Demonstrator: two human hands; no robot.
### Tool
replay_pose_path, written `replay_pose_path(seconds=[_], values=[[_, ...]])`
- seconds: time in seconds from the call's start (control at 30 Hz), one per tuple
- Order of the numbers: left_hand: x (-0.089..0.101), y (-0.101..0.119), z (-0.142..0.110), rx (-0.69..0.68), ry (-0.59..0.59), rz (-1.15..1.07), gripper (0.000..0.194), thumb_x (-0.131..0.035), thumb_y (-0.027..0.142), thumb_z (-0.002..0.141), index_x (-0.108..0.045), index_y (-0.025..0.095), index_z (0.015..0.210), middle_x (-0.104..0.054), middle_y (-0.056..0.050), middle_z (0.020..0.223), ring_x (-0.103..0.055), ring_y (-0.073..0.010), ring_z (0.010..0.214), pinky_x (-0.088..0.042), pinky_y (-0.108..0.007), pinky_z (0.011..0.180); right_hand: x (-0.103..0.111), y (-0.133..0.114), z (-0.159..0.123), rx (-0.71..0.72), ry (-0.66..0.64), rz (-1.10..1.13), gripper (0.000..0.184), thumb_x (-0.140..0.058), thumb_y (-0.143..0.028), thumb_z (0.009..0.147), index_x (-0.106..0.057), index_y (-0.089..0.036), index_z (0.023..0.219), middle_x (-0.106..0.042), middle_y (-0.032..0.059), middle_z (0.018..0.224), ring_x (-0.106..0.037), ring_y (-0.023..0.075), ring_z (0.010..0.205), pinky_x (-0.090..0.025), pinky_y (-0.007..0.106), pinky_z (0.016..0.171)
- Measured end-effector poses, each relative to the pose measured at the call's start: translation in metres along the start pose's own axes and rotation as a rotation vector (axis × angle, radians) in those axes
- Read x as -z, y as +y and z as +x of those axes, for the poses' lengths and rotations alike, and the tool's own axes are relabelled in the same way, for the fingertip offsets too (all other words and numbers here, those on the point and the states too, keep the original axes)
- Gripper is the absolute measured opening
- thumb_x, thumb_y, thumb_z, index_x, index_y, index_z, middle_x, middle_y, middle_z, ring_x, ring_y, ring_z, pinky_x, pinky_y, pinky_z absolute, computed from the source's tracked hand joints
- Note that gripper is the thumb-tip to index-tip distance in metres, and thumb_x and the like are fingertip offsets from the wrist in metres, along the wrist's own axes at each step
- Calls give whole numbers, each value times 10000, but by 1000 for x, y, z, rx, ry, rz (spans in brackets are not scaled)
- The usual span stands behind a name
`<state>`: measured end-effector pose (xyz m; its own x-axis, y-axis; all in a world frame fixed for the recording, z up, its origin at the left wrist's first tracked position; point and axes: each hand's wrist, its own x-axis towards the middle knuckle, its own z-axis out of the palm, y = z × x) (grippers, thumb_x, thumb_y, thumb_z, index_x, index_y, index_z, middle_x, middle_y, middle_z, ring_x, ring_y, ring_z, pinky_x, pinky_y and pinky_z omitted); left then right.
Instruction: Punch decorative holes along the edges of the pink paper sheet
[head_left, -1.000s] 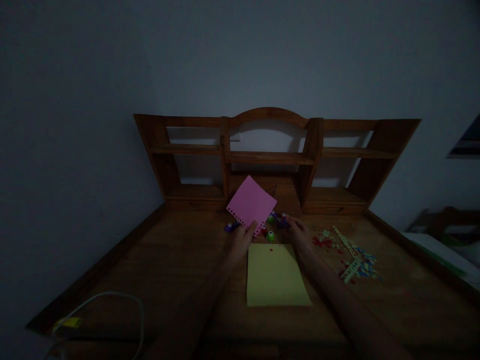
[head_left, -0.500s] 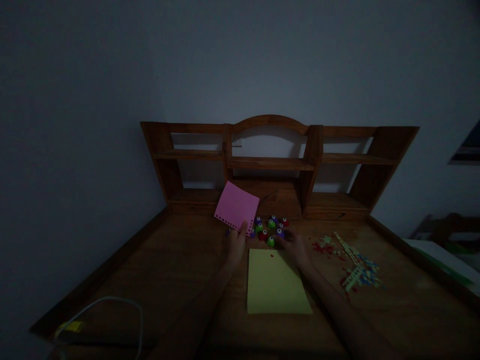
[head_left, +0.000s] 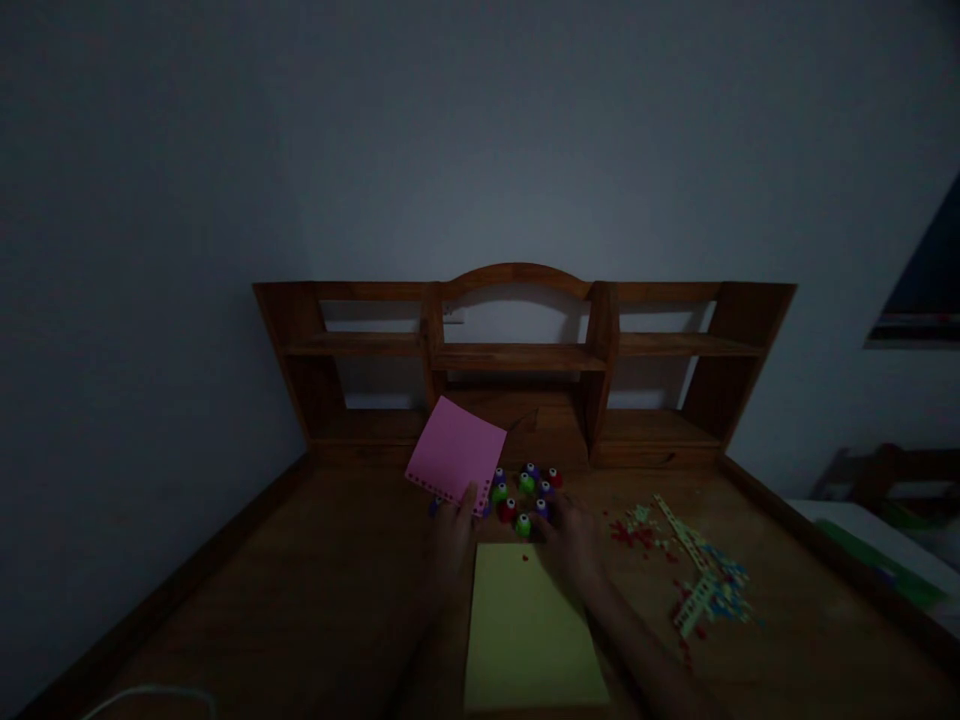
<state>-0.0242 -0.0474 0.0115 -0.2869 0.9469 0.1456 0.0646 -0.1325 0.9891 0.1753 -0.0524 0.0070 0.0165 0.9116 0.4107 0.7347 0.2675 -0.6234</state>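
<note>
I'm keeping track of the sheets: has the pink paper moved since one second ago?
Yes, leftward: the left hand now holds the pink paper further left relative to the wooden shelf.

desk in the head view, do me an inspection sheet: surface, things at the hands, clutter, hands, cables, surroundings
Surface: wooden desk, dimly lit
Things at the hands: pink sheet with a row of holes; toys with eyes in red, green and purple; yellow paper flat in front of them
Clutter: small red, blue and pale pieces and pale strips, scattered on the right
Hands: left hand holds the pink sheet; right hand is at a purple toy, grip unclear
Cables: pale cord, lower left
Surroundings: wooden shelf along the wall
</note>
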Motion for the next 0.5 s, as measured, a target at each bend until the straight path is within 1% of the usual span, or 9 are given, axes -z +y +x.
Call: replay_pose_path(seconds=[0.1, 0.13, 0.17, 0.23, 0.3, 0.4, 0.5], values=[[0, 4, -1, 34, 5, 6, 547, -614, 684, 733, -695, 143, 750, -689, -89, 670, -667, -289, 743, -505, -367, 680, -2, -5, -6, -30, -33, 31, 233, -573, -223, 805, -684, -184, 1006, -698, 114, 1036, -637, 277, 1000, -459, 330, 843], [0, 5, -1, 49, 29, 15, 547, -624, 686, 721, -698, 146, 765, -692, -90, 672, -670, -300, 762, -507, -376, 690, -3, -7, -8, -22, -59, 65, 268, -548, -196, 807, -671, -194, 1045, -702, 99, 1026, -656, 259, 954, -472, 316, 807], [0, 6, -1, 50, 53, 21, 535, -633, 675, 721, -705, 153, 810, -704, -92, 707, -674, -306, 809, -510, -382, 718, -4, -9, -10, -11, -67, 90, 315, -529, -175, 806, -658, -206, 1091, -700, 93, 1047, -663, 251, 948, -479, 309, 797], [-1, 7, 0, 59, 105, 44, 501, -647, 652, 723, -710, 174, 858, -721, -99, 771, -670, -318, 902, -509, -399, 783, -6, -11, -12, -7, -73, 100, 406, -517, -136, 784, -641, -219, 1162, -688, 96, 1107, -660, 250, 989, -484, 309, 825], [-2, 6, 0, 89, 131, 74, 459, -640, 634, 737, -713, 200, 866, -725, -97, 798, -663, -325, 949, -505, -425, 829, -6, -12, -12, -5, -83, 80, 448, -511, -116, 773, -637, -224, 1189, -680, 103, 1138, -655, 253, 1018, -483, 311, 853], [0, 7, 0, 118, 148, 100, 408, -647, 603, 745, -717, 222, 872, -723, -98, 801, -656, -342, 976, -497, -462, 858, -5, -10, -10, -16, -98, 32, 455, -492, -96, 777, -643, -200, 1194, -672, 124, 1155, -653, 257, 1030, -481, 307, 874], [4, 11, 1, 115, 124, 124, 412, -659, 591, 739, -722, 217, 902, -730, -117, 834, -652, -368, 986, -492, -487, 865, -8, -5, -8, -42, -112, -4, 453, -477, -87, 791, -643, -175, 1203, -670, 140, 1160, -657, 254, 1029, -485, 298, 877]])
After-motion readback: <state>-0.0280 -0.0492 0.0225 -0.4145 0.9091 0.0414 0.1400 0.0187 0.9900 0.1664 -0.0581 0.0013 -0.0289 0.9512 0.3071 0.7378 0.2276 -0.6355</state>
